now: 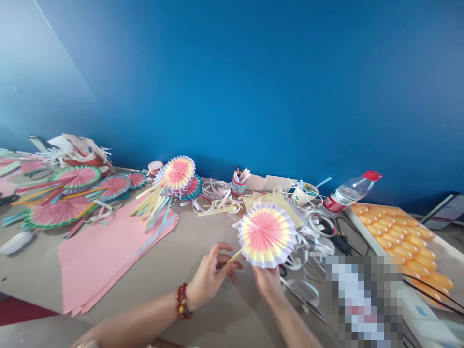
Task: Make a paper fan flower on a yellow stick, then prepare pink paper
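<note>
Paper fan [266,235], pink-yellow pleated rosette, fully opened, held just above surface [203,232], front centre. Right hand [267,282] grip closed on fan's lower edge from beneath. Left hand [210,273] pinches its stick [235,256] at lower left. Step, judged: handle being joined or checked on opened fan. Next move calls for light hold, since pleats crush easily. Around: paper strips [311,232] right, pink sheets [108,251] left, finished fans [177,174] behind, water bottle [350,192] lying far right.
</note>
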Tool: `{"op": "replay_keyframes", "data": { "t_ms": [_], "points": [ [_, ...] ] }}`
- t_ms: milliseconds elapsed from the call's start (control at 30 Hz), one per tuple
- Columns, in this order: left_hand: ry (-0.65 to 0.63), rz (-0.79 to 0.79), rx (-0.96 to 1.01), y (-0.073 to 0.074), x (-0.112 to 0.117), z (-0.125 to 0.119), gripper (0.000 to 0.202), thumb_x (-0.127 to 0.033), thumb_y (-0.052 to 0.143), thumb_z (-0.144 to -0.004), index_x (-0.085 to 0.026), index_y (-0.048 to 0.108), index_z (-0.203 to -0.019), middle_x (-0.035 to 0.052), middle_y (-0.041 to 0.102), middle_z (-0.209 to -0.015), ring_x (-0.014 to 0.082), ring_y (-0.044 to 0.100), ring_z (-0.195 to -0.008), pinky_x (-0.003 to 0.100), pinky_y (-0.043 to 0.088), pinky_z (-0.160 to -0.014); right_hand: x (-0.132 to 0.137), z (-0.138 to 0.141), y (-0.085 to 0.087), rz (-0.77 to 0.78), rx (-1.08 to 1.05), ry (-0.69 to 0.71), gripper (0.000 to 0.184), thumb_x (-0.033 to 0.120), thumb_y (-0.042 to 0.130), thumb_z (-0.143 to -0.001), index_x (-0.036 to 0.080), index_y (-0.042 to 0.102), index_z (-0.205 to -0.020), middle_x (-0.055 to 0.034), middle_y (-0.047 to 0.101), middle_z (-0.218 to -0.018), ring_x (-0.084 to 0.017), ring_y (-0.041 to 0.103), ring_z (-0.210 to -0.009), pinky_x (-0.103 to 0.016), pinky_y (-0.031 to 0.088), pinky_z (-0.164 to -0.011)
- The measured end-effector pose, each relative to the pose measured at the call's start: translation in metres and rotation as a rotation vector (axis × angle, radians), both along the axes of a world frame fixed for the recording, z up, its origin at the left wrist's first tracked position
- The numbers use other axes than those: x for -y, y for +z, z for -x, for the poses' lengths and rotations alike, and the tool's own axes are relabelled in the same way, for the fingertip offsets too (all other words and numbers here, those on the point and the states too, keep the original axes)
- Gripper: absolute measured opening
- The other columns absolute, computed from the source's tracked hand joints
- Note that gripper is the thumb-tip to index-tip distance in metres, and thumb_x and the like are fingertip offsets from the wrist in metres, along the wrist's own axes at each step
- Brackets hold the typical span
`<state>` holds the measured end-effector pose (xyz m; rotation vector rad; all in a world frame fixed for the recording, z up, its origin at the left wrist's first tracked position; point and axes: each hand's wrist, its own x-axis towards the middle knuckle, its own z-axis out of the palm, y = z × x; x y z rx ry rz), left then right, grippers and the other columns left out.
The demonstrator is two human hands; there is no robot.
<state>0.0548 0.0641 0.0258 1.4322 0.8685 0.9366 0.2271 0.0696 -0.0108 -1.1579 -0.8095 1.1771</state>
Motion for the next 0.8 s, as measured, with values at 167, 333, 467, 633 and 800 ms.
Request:
{"op": "replay_keyframes", "data": {
  "t_ms": [167,333,467,633,800],
  "points": [
    [-0.054,-0.037,-0.22,0.004,-0.005,0.008,0.037,-0.049,0.04,-0.099,-0.017,0.058,-0.09,0.0019,0.068,-0.072,0.0107,0.059,-0.048,0.021,0.043,-0.052,-0.011,-0.006,0.01,-0.041,-0.075,0.015,0.039,0.046,0.077,-0.063,0.023,0.069,-0.094,-0.004,0.07,-0.071,-0.024,0.063,-0.073,-0.039,0.051,-0.07],
    [0.018,-0.283,-0.51,0.001,-0.004,0.012,0.038,-0.043,0.033,-0.101,-0.02,0.056,-0.082,-0.0003,0.056,-0.063,0.0131,0.053,-0.056,0.021,0.039,-0.056,-0.015,-0.014,0.025,-0.083,-0.144,0.041,0.036,0.047,0.077,-0.064,0.025,0.07,-0.092,-0.0037,0.07,-0.073,-0.026,0.064,-0.081,-0.04,0.051,-0.074],
    [0.036,-0.383,-0.586,-0.005,-0.002,0.014,0.032,-0.039,0.032,-0.102,-0.021,0.05,-0.083,-0.0013,0.054,-0.063,0.0137,0.053,-0.054,0.022,0.036,-0.055,-0.016,-0.015,0.031,-0.091,-0.191,0.072,0.034,0.048,0.078,-0.063,0.026,0.071,-0.089,-0.0057,0.072,-0.081,-0.027,0.065,-0.089,-0.041,0.052,-0.075],
    [0.026,-0.58,-0.722,-0.011,-0.004,0.013,0.026,-0.03,0.029,-0.103,-0.021,0.048,-0.088,-0.0004,0.057,-0.06,0.0156,0.057,-0.052,0.024,0.032,-0.052,-0.017,-0.013,0.031,-0.079,-0.236,0.066,0.035,0.049,0.081,-0.062,0.025,0.071,-0.086,-0.0071,0.072,-0.083,-0.027,0.066,-0.089,-0.041,0.053,-0.075],
    [-0.001,-0.723,-0.858,-0.017,0.0,0.006,0.022,-0.026,0.03,-0.103,-0.02,0.049,-0.094,0.0001,0.059,-0.054,0.0165,0.057,-0.045,0.026,0.026,-0.046,-0.016,-0.013,0.028,-0.066,-0.275,0.051,0.034,0.044,0.084,-0.061,0.024,0.071,-0.085,-0.0063,0.072,-0.081,-0.025,0.066,-0.085,-0.04,0.054,-0.074]
  ]
}}
